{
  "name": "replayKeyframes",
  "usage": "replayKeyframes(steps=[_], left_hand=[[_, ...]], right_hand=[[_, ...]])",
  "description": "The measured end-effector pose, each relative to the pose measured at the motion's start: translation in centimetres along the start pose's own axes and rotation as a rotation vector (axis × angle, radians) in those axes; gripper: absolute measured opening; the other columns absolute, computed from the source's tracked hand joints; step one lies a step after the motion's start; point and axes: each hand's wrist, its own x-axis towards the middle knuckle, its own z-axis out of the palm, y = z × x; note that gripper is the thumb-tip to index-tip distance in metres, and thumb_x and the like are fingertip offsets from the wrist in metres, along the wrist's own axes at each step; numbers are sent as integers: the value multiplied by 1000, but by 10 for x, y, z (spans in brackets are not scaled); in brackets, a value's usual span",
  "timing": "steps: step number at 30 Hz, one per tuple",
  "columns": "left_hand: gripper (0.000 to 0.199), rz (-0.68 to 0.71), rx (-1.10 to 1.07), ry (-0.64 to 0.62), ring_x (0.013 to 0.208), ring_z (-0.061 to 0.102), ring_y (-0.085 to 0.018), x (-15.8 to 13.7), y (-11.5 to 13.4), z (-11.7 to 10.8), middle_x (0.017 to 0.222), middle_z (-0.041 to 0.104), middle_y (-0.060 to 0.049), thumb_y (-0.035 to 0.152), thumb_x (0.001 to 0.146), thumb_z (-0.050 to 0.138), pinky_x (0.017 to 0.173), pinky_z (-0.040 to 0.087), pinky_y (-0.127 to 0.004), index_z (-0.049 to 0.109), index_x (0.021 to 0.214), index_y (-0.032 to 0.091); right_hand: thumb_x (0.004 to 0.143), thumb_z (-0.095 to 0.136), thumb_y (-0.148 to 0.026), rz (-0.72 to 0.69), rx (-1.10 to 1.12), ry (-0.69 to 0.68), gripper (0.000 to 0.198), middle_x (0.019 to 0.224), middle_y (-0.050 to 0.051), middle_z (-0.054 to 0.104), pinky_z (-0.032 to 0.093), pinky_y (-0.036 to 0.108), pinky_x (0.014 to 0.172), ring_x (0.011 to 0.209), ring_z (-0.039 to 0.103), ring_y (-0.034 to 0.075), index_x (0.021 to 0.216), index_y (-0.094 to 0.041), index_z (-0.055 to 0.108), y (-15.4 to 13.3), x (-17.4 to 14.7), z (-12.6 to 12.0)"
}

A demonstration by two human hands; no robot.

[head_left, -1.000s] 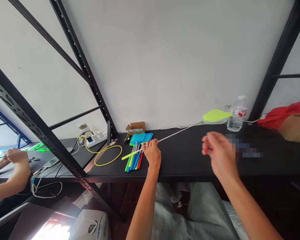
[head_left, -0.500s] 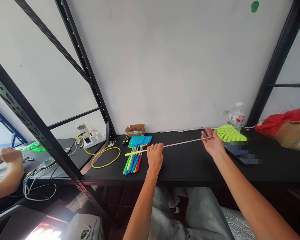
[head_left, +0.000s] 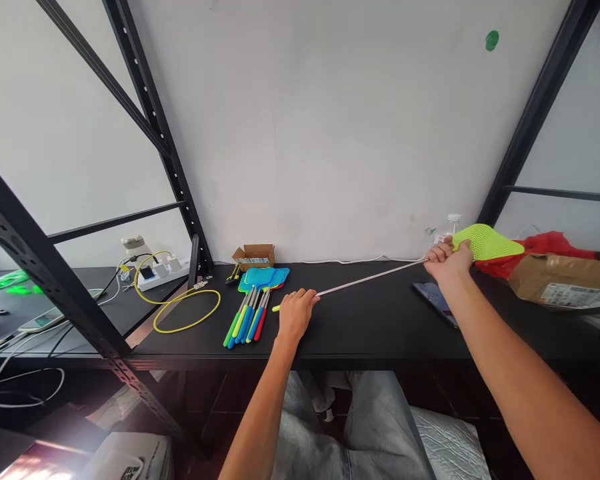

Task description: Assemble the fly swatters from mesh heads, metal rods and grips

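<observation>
Head view showed your yellow-green fly swatter [head_left: 489, 241] slanting above the counter [head_left: 360, 327]; your left hand [head_left: 296, 313] had its fingers wrapped round the handle, your right hand [head_left: 449, 259] its fingers clamped beside the mesh head. It looked light, its thin rod likely bendable, so handle and neck seemed the safest holds. Other fly swatters [head_left: 250, 316] lay leftward, a phone [head_left: 435, 301] near your right forearm.

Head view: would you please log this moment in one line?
Left hand: closed on yellow-green mesh flyswatter, handle end; right hand: closed at mesh end; multicoloured flyswatter pile: on black table
</observation>
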Motion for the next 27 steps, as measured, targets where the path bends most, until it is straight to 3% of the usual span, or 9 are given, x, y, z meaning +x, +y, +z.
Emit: replayKeyframes(steps=[4, 8, 18, 27], left_hand=[[35, 7, -21, -21, 79, 59, -17, -1, -1, 3, 87, 65, -2, 44, 101, 32, 66, 33, -27, 63, 101, 29], [36, -8, -37, -51, 77, 60, -16, -2, 0, 6, 87, 65, -2, 47, 100, 31, 62, 31, -26, 64, 101, 31], [44, -38, -67, -104, 78, 63, -17, -2, 1, 3, 92, 68, -1, 51, 100, 25, 57, 24, -27, 63, 104, 29], [44, -54, -68, -106, 77, 63, -16, -3, 1, 3, 90, 69, 0, 52, 100, 24, 56, 21, -27, 63, 101, 30]], right_hand=[[100, 23, -54, -76, -24, 72, 55, 41, -10, 15, 12, 22, 29, 34, 8, 7, 60, -22, 42, 8, -4, -4], [101, 22, -54, -90, -37, 50, 54, 43, -11, 13, 13, 21, 28, 33, 9, 7, 60, -21, 36, 15, -10, -5], [100, 30, -55, -34, -36, -55, 50, 45, -11, 15, 17, 21, 30, 33, 13, 7, 62, -21, 35, 70, -34, 10], [100, 29, -53, -15, -60, -133, 52, 44, -9, 17, 22, 21, 34, 35, 16, 8, 60, -21, 37, 96, -50, 14]])
